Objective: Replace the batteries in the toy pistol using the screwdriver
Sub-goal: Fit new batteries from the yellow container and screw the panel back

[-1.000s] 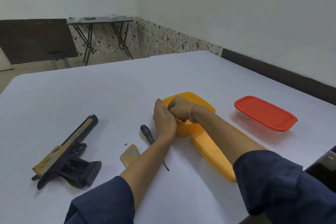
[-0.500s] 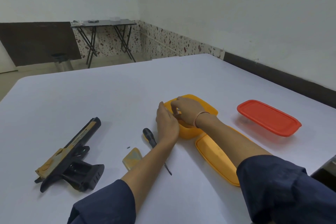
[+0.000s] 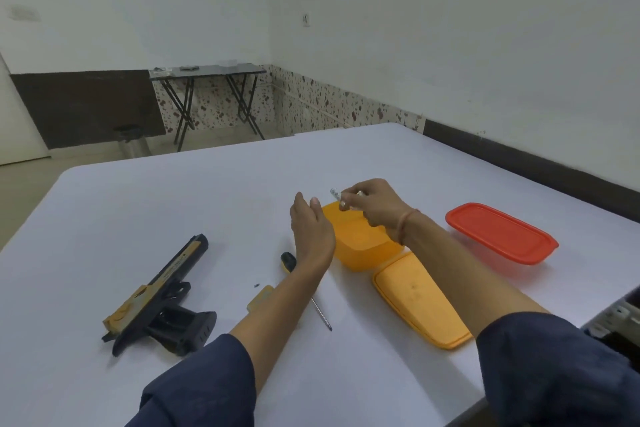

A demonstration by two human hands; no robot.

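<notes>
The black and tan toy pistol point(image 3: 162, 298) lies on its side at the left of the white table, grip toward me. A screwdriver point(image 3: 288, 262) with a black and yellow handle lies beside my left forearm, which hides part of its shaft. A tan battery cover point(image 3: 260, 296) and a tiny screw point(image 3: 256, 286) lie near it. My right hand point(image 3: 375, 206) pinches a small battery point(image 3: 335, 193) above the open orange box point(image 3: 363, 246). My left hand point(image 3: 311, 229) hovers beside the box with fingers straight and holds nothing.
The orange box's lid point(image 3: 419, 302) lies flat in front of it. A closed red container point(image 3: 502, 232) sits at the right. The table's edge point(image 3: 540, 354) runs close at the lower right. A folding table point(image 3: 207, 71) stands far back by the wall.
My right hand has lifted out of the orange box with a battery pinched in its fingers. My left hand has let go of the box's side and risen beside it.
</notes>
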